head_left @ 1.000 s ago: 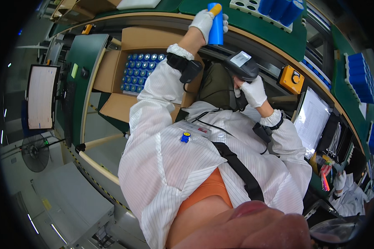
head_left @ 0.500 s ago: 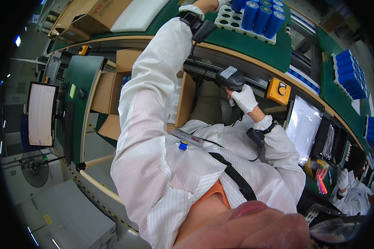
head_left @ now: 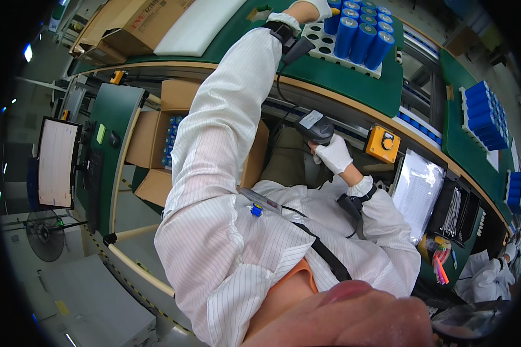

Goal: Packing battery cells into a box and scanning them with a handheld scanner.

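Note:
My right hand [head_left: 334, 155], in a white glove, is wrapped round the grip of a black handheld scanner [head_left: 315, 128] in front of my lap. At the top edge my left hand [head_left: 315, 9], also gloved, reaches to the blue cylindrical battery cells [head_left: 362, 43]. One fingertip shows beside the tops of the rear-left cells; the other fingers are hidden or cut off by the picture's edge. The cells stand upright in a white tray with round holes [head_left: 325, 49]; several holes at its left hold no cell. The tray rests on a green workbench [head_left: 307, 72].
An open cardboard box [head_left: 145, 139] with blue cells stands left of my legs. A yellow button box [head_left: 382, 144] hangs on the bench edge, near a sheet in a clear sleeve [head_left: 418, 191]. Another cell tray [head_left: 466, 118] is farther right. A monitor [head_left: 58, 162] stands left; a co-worker's sleeve [head_left: 492, 283] shows lower right.
My left hand has moved right, closer to the cells, and more of it shows. The scanner in my right hand has shifted slightly left and down. Cells in the cardboard box show more.

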Action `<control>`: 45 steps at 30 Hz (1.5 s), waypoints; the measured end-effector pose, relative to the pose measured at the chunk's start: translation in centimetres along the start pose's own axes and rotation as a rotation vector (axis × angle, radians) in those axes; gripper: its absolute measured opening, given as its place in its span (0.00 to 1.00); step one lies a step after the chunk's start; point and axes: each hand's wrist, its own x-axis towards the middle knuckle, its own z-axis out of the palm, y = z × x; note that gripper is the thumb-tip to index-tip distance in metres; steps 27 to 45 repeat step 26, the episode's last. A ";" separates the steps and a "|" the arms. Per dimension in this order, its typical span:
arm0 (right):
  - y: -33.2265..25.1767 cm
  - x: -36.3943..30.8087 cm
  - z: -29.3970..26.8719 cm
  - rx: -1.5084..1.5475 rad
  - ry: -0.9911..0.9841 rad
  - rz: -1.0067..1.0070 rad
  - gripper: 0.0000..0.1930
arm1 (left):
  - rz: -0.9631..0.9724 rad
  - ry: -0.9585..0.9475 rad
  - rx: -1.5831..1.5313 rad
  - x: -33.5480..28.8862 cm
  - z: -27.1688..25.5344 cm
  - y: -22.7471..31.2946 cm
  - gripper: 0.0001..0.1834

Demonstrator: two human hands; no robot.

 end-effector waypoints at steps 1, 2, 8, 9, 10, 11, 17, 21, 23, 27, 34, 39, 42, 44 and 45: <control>0.0 -0.2 0.0 -0.003 0.000 -0.004 0.15 | 0.008 -0.015 -0.014 -0.1 0.2 0.2 0.28; -1.0 -0.5 1.1 0.001 -0.066 0.026 0.16 | 0.104 0.352 0.254 0.0 3.1 -4.4 0.28; -0.8 -0.6 0.3 -0.085 -0.037 0.079 0.15 | 0.073 0.040 0.020 -0.1 0.5 -0.8 0.27; -0.5 -0.4 0.3 -0.122 0.006 0.040 0.14 | -0.019 0.041 0.064 -0.2 0.5 -0.5 0.27; -1.0 -0.4 -0.5 -0.109 0.025 0.054 0.15 | -0.038 0.012 0.026 -0.5 0.6 1.1 0.27; -1.9 -0.2 -0.4 -0.128 0.035 0.020 0.15 | -0.087 0.023 0.080 -1.0 0.2 0.0 0.30; -2.6 0.9 -1.8 0.169 -0.005 0.143 0.12 | -0.095 0.299 -0.494 -10.7 0.3 -8.8 0.23; -1.0 1.2 -2.4 0.095 0.003 0.179 0.13 | -0.208 0.421 -0.175 -24.9 2.1 -14.6 0.15; -1.2 1.2 -1.4 0.158 -0.012 0.182 0.15 | -0.581 0.192 -0.008 -33.4 3.2 -17.4 0.15; -0.9 2.4 1.8 0.165 -0.132 0.158 0.15 | -0.792 0.073 0.236 -44.6 3.6 -21.7 0.22; -0.9 2.4 1.8 0.165 -0.132 0.158 0.15 | -0.792 0.073 0.236 -44.6 3.6 -21.7 0.22; -0.9 2.4 1.8 0.165 -0.132 0.158 0.15 | -0.792 0.073 0.236 -44.6 3.6 -21.7 0.22; -0.9 2.4 1.8 0.165 -0.132 0.158 0.15 | -0.792 0.073 0.236 -44.6 3.6 -21.7 0.22; -0.9 2.4 1.8 0.165 -0.132 0.158 0.15 | -0.792 0.073 0.236 -44.6 3.6 -21.7 0.22; -0.9 2.4 1.8 0.165 -0.132 0.158 0.15 | -0.792 0.073 0.236 -44.6 3.6 -21.7 0.22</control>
